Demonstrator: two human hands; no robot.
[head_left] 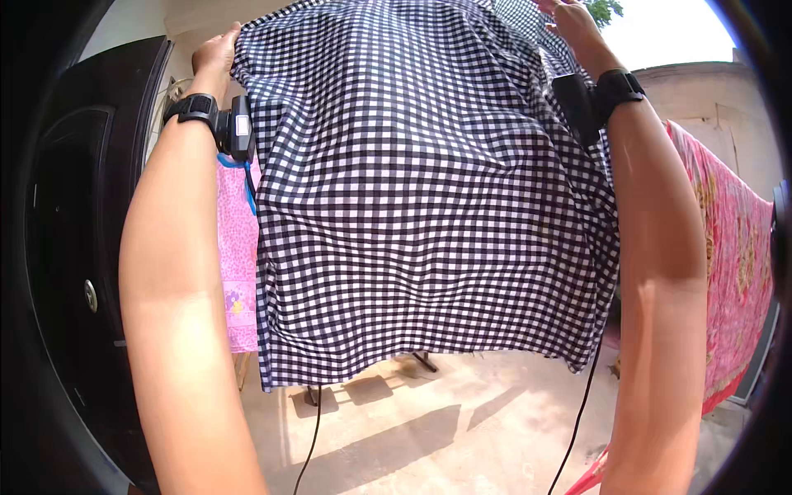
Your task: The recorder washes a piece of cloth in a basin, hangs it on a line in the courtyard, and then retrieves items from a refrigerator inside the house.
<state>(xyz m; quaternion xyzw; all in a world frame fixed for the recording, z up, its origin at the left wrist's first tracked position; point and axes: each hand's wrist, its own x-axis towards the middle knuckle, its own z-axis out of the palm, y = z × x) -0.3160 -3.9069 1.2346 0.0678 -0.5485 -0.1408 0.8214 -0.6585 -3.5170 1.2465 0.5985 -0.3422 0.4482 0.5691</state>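
My left hand (216, 53) grips the black-and-white gingham cloth (429, 198) at its upper left; my right hand (575, 25), high right, is cropped, so I can't tell its hold.

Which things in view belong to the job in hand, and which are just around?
In the job:
checked cloth
left hand, gripping its upper left
right hand, at its upper right

Just around:
black door
pink cloth
red-pink patterned cloth
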